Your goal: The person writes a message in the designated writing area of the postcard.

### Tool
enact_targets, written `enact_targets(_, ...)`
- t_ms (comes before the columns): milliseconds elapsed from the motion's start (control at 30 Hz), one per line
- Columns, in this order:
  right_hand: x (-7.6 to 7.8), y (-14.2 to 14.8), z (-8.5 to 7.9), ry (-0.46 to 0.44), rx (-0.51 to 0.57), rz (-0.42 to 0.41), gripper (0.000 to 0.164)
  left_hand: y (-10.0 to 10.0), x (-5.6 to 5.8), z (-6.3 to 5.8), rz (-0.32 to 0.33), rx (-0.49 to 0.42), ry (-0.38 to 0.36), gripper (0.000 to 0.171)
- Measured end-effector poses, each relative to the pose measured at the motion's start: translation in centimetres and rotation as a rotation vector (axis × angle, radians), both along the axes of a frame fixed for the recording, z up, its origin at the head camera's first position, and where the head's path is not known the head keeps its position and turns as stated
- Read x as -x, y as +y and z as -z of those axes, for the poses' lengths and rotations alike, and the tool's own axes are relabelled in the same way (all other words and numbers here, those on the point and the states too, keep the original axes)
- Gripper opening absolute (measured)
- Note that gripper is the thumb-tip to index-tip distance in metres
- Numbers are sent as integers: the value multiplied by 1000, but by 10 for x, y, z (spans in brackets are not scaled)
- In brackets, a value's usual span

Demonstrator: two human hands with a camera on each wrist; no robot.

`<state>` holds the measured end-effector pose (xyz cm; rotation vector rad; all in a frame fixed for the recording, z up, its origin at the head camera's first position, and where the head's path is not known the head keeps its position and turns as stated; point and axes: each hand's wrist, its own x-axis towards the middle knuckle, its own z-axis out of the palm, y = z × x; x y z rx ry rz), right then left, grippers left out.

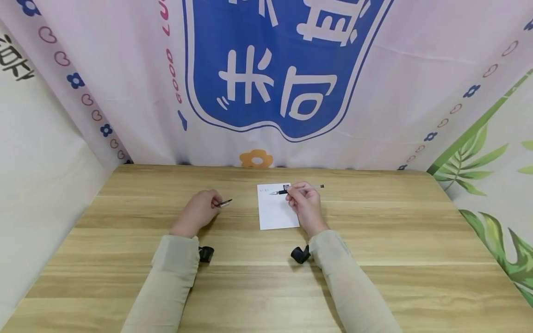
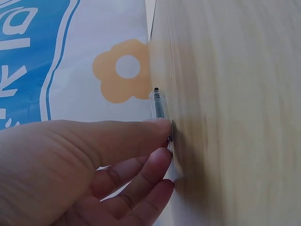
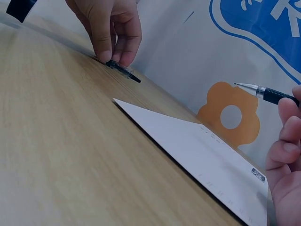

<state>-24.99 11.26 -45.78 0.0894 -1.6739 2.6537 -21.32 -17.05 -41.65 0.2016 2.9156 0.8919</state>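
A gel pen (image 1: 280,192) with a metal tip and black grip is pinched in my right hand (image 1: 307,208), its bare tip pointing left above a white notepad (image 1: 275,212). Faint marks and a small dark printed square show along the pad's top edge. To the left of the pad, my left hand (image 1: 200,210) pinches a clear pen cap (image 2: 158,104) with a dark clip between thumb and fingers, close to the tabletop. The cap (image 3: 126,71) also appears beneath the left hand in the right wrist view, apart from the pen.
The wood-grain table (image 1: 250,296) runs back to a printed curtain (image 1: 145,115) with a blue emblem. Black wrist devices (image 1: 300,254) sit by both cuffs. A wall with painted leaves (image 1: 479,162) stands on the right.
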Motion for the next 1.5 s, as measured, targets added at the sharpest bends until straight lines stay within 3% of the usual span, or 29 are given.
enact_targets(1067, -2, -3, -1, 4, -29, 0, 15, 5, -2, 0, 26, 72, 37, 12)
enact_targets(1500, -2, -3, 0, 14, -12, -16, 15, 22, -5, -11, 100, -53, 55, 12)
